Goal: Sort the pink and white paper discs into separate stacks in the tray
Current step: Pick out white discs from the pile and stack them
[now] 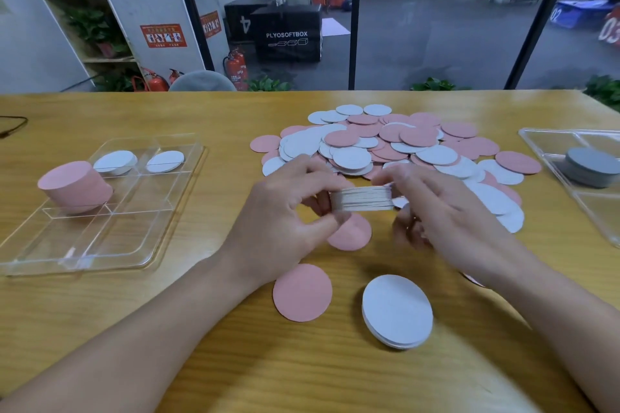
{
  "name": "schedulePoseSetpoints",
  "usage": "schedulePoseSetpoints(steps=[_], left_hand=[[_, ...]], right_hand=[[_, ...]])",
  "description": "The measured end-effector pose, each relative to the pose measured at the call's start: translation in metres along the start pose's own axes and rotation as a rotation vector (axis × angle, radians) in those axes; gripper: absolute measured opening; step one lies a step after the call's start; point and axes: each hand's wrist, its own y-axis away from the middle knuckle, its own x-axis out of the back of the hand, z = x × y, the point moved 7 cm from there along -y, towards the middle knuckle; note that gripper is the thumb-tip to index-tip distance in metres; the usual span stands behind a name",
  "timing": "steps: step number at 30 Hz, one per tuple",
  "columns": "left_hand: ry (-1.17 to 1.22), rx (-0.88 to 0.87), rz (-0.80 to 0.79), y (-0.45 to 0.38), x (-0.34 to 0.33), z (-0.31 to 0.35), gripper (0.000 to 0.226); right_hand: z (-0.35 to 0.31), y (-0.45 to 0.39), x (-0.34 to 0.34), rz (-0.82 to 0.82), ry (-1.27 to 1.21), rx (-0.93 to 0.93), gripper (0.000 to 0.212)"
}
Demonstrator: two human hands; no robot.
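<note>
Nearest, short of the fingers, a loose pink disc (pixel 302 292) and a small white stack (pixel 397 311) lie on the surface (pixel 100 329). Both hands, left hand (pixel 285 208) and right hand (pixel 446 221), pinch a held stack (pixel 362 199) edge-on between curled fingers. Beyond them the mixed pile (pixel 392 144) looks largely unsorted. Left of the fingers, the tray (pixel 100 245) already holds a tall pink stack (pixel 75 186) and a few white discs (pixel 115 162).

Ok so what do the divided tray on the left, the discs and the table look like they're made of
Divided tray: clear hard plastic, probably acrylic; the table shows through and its edges glint.
Held disc stack: thin matte paper or card, layered edges showing.
Table: wood or wood-look laminate, yellowish grain with a soft sheen.
</note>
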Motion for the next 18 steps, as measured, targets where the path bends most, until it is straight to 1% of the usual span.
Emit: schedulePoseSetpoints(steps=[2, 3, 5, 6, 7, 8, 10, 11, 13, 14, 15, 17, 18], left_hand=[[-0.084, -0.150, 0.071, 0.004, 0.005, 0.020, 0.033], [-0.123, -0.221, 0.093, 0.009, 0.006, 0.029, 0.031], [-0.207, -0.343, 0.102, 0.022, 0.004, 0.046, 0.026], [-0.235, -0.372, 0.087, 0.029, 0.002, 0.052, 0.024], [-0.223, -0.349, 0.055, 0.035, 0.000, 0.055, 0.025], [-0.155, -0.266, -0.008, 0.040, -0.003, 0.055, 0.030], [0.085, 0.002, -0.169, 0.048, -0.009, 0.047, 0.044], [0.203, 0.121, -0.218, 0.054, -0.012, 0.044, 0.047], [0.327, 0.293, -0.230, 0.063, -0.014, 0.039, 0.041], [0.330, 0.351, -0.238, 0.068, -0.016, 0.038, 0.039], [0.300, 0.396, -0.263, 0.072, -0.019, 0.037, 0.043], [0.181, 0.450, -0.328, 0.079, -0.026, 0.040, 0.060], [0.118, 0.454, -0.354, 0.081, -0.029, 0.043, 0.064]], right_hand=[[0.003, 0.006, 0.001, -0.033, -0.187, -0.120, 0.042], [0.002, 0.012, -0.001, -0.055, -0.288, -0.160, 0.041], [0.000, 0.028, -0.001, -0.069, -0.423, -0.203, 0.027], [-0.001, 0.037, -0.001, -0.071, -0.444, -0.215, 0.021], [0.000, 0.046, 0.000, -0.070, -0.443, -0.227, 0.018], [0.002, 0.055, 0.002, -0.062, -0.422, -0.226, 0.016], [0.006, 0.072, 0.007, -0.031, -0.339, -0.186, 0.013], [0.007, 0.080, 0.010, -0.013, -0.294, -0.156, 0.012], [0.009, 0.091, 0.012, 0.012, -0.236, -0.113, 0.012], [0.011, 0.093, 0.010, 0.010, -0.227, -0.105, 0.011], [0.013, 0.094, 0.008, 0.006, -0.221, -0.100, 0.011], [0.019, 0.095, 0.004, 0.010, -0.193, -0.083, 0.010], [0.022, 0.094, 0.003, 0.015, -0.170, -0.079, 0.010]])
